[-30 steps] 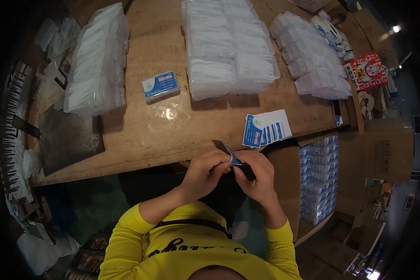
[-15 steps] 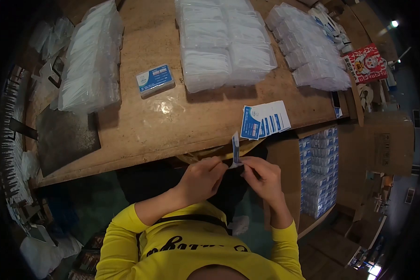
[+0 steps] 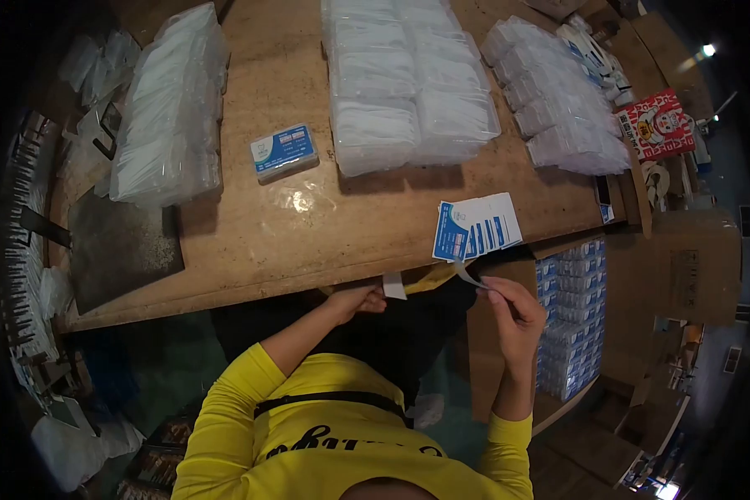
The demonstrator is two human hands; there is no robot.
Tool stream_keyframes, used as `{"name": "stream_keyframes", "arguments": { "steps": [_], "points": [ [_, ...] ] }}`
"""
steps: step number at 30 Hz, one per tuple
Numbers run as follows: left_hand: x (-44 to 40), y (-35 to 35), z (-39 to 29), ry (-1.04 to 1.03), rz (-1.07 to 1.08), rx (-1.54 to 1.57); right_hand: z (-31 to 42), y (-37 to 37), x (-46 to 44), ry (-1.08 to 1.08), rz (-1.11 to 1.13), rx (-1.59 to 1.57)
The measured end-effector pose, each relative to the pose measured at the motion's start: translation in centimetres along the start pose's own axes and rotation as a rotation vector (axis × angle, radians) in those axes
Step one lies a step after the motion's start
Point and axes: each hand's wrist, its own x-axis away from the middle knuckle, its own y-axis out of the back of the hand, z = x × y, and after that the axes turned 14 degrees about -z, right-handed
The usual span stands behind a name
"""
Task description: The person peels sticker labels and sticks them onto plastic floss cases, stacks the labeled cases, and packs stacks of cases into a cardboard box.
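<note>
My left hand (image 3: 360,302) is closed at the table's front edge, with a small white paper piece (image 3: 394,287) gripped at its fingertips. To the right, my right hand (image 3: 517,310) pinches a thin, curved pale strip (image 3: 470,274) between thumb and forefinger. Just beyond that strip lies a fanned pile of blue-and-white printed cards or labels (image 3: 477,227) on the wooden table (image 3: 308,242). Something yellow (image 3: 429,285) shows below the table edge between my hands. Farther back sits one clear plastic box (image 3: 284,153) with a blue-and-white label on top.
Stacks of clear boxes with white contents stand at the left (image 3: 171,117), middle (image 3: 412,100) and right (image 3: 554,104). A dark square plate (image 3: 123,246) lies on the table's left. Right of me, a carton (image 3: 500,342) holds rows of labelled boxes (image 3: 571,321). A red printed packet (image 3: 657,123) is beyond.
My hands, close together on a blue-and-white piece before, have parted. The left moved slightly left with a white piece; the right moved right, holding a pale strip.
</note>
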Motion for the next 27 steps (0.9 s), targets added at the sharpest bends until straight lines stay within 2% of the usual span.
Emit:
{"name": "stream_keyframes", "arguments": {
  "steps": [1, 3, 4, 7, 11, 14, 16, 18, 21, 24, 27],
  "points": [
    [1.2, 0.2, -0.2, 0.007, 0.092, -0.139, 0.1, -0.1, 0.0, -0.103, -0.013, -0.054],
    [5.1, -0.2, -0.8, -0.327, 0.223, -0.322, 0.8, -0.4, -0.2, -0.306, -0.034, -0.165],
    [6.5, -0.3, -1.6, -0.294, 0.238, -0.361, 1.1, -0.8, -0.5, -0.339, -0.056, -0.204],
    [5.8, -0.3, -1.7, -0.247, 0.238, -0.027, 1.9, -2.1, -0.8, -0.401, -0.101, -0.292],
    [8.2, -0.9, -2.2, -0.294, 0.497, -0.266, 2.2, -2.5, -1.0, -0.352, -0.163, -0.404],
    [14.9, -0.8, -7.5, -1.074, 0.288, -0.480, 2.1, -2.4, -1.3, -0.305, -0.189, -0.450],
    [15.8, -0.7, -11.4, -1.571, -0.303, -0.430, 1.9, -2.6, -1.3, -0.250, -0.167, -0.422],
    [15.0, 0.0, -15.5, -1.782, -0.735, -0.495, 1.4, -3.2, -1.3, -0.174, -0.134, -0.367],
    [12.6, 1.1, -18.6, -1.702, -0.742, -0.585, 2.4, -4.3, -2.0, -0.039, -0.051, -0.371],
    [11.7, 1.5, -19.1, -1.644, -0.640, -0.567, 3.4, -4.9, -2.7, 0.029, -0.001, -0.312],
    [11.5, 1.6, -18.7, -1.666, -0.581, -0.525, 4.3, -5.4, -3.5, 0.107, 0.024, -0.200]
  ]
}}
